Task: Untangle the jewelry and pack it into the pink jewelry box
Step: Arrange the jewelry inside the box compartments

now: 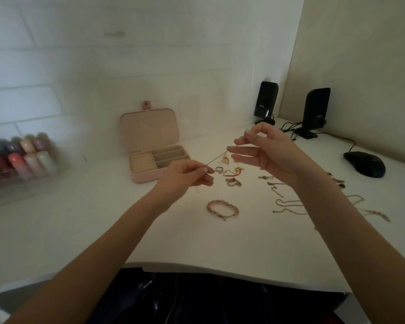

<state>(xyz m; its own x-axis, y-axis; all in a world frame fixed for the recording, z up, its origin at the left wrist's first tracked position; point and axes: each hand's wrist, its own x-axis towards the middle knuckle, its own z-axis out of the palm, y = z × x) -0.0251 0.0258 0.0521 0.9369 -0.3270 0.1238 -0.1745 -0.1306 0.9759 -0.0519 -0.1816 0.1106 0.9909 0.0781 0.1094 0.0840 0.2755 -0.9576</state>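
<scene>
- So the left hand is pinching one end of a thin chain, thumb and forefinger closed on it, and the right hand has the other end pinched up higher, with its other fingers spread out loose. The chain is stretched in the air between them, above the desk.
- There's a little snarl or charm cluster hanging off the chain near the right hand. Too small to tell which. If it's a knot, pulling the ends apart like this will probably just cinch it tighter, and a chain this fine could snap or kink.
- The pinch on each end looks light. If either slips, I reckon the chain drops straight onto the loose pile below: a ring, a red-and-gold piece and a small clump. Then it's tangled again.
- The pink jewelry box sits open, just left of the left hand, compartments looking empty, so none of the packing seems done. A swinging end could catch its rim.
- A beaded bracelet lies nearer the body, and more chains are under the right forearm. Lower that arm and it could drag them off towards the desk edge.
</scene>
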